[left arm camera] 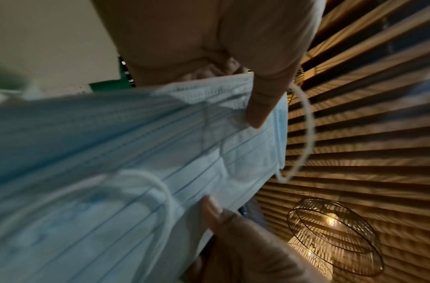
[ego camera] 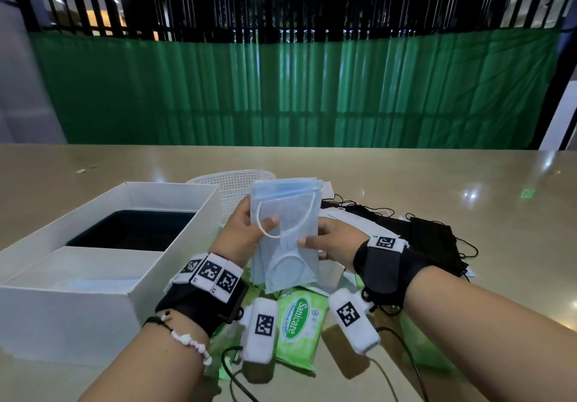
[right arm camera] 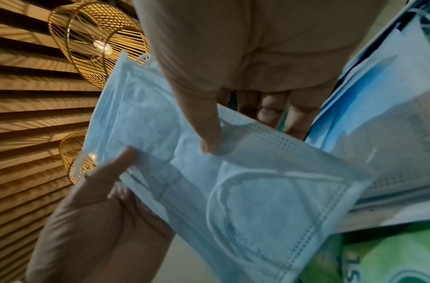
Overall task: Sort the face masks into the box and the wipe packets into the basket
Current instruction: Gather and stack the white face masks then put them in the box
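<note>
A stack of light blue face masks stands upright above the table between both hands. My left hand pinches its left edge, thumb on the front. My right hand pinches the right edge. The left wrist view shows the blue masks under my thumb; the right wrist view shows the blue masks held by both thumbs. The white box stands open at left. A white mesh basket sits behind the masks. A green wipe packet lies below my hands. Black masks lie at right.
More green wipe packets lie partly hidden under my right forearm. White masks lie beneath the black ones. Cables run from the wrist cameras across the near table. The beige tabletop stretches to the right and back.
</note>
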Action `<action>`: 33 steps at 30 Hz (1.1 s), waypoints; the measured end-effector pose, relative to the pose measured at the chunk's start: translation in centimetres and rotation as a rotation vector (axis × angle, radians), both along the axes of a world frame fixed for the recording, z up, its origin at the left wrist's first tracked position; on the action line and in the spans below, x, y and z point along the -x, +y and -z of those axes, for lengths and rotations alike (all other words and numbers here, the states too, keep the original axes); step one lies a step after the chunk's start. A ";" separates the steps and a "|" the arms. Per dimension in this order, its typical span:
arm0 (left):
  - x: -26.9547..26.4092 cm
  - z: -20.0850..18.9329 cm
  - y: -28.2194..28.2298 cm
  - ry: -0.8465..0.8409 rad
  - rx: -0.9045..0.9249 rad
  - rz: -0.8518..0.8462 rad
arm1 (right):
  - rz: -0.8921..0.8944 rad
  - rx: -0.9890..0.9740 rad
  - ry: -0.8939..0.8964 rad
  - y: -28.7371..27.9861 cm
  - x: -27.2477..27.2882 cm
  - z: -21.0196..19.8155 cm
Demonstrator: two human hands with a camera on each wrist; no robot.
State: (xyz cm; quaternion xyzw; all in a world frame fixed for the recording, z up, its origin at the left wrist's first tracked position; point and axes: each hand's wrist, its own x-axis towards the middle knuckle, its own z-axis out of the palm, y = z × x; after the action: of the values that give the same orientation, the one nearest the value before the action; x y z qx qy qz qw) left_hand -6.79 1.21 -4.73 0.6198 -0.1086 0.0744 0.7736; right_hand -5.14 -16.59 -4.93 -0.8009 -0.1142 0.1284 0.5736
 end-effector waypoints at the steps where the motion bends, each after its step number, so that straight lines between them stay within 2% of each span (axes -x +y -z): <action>1: 0.1 -0.6 0.0 -0.050 -0.021 -0.007 | 0.001 -0.013 -0.011 0.0 0.1 0.0; 5: 0.6 -1.1 -0.6 -0.119 -0.057 0.019 | -0.101 0.025 -0.064 0.1 1.2 -0.2; 9: 1.1 -0.2 -1.0 -0.168 -0.120 0.127 | -0.203 0.009 -0.060 0.5 2.1 -0.1; 13: 1.1 1.0 -1.6 -0.110 -0.115 0.079 | -0.163 0.024 -0.131 1.3 2.1 0.6; 20: 0.6 1.0 -1.9 -0.006 -0.044 0.074 | -0.157 -0.123 -0.108 1.9 2.5 0.4; 23: 0.7 1.5 -1.8 0.003 -0.067 0.052 | -0.092 0.021 -0.107 2.0 1.9 1.0; 28: 1.0 2.5 -0.6 0.104 -0.028 0.125 | 0.017 0.373 -0.046 0.2 1.5 1.6; 33: 1.2 2.6 -0.2 0.157 -0.061 0.123 | 0.019 0.394 0.003 0.3 2.5 1.2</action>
State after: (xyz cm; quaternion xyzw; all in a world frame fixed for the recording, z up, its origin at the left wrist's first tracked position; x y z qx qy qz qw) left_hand -8.03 1.06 -7.33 0.6391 -0.0878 -0.0253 0.7637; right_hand -7.61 -16.24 -6.15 -0.8984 -0.0786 0.1441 0.4072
